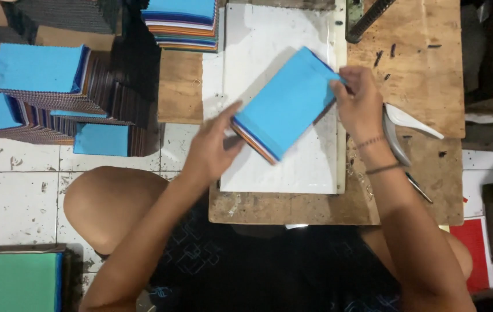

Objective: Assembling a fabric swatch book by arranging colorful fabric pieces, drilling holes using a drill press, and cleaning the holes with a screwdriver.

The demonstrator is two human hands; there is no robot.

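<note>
A stack of coloured paper sheets with a blue top sheet (286, 104) lies tilted over a white board (269, 34). My left hand (215, 147) grips the stack's lower left corner, with the index finger stretched along its edge. My right hand (359, 101) pinches the stack's upper right corner. Orange, white and dark sheet edges show at the stack's lower side.
Several more blue-topped stacks (38, 69) are piled at the left, and another stack (183, 23) sits at the top. A white stapler (399, 124) lies on the wooden board (414, 63) to the right of my wrist. A green sheet pile (12, 280) is at the lower left.
</note>
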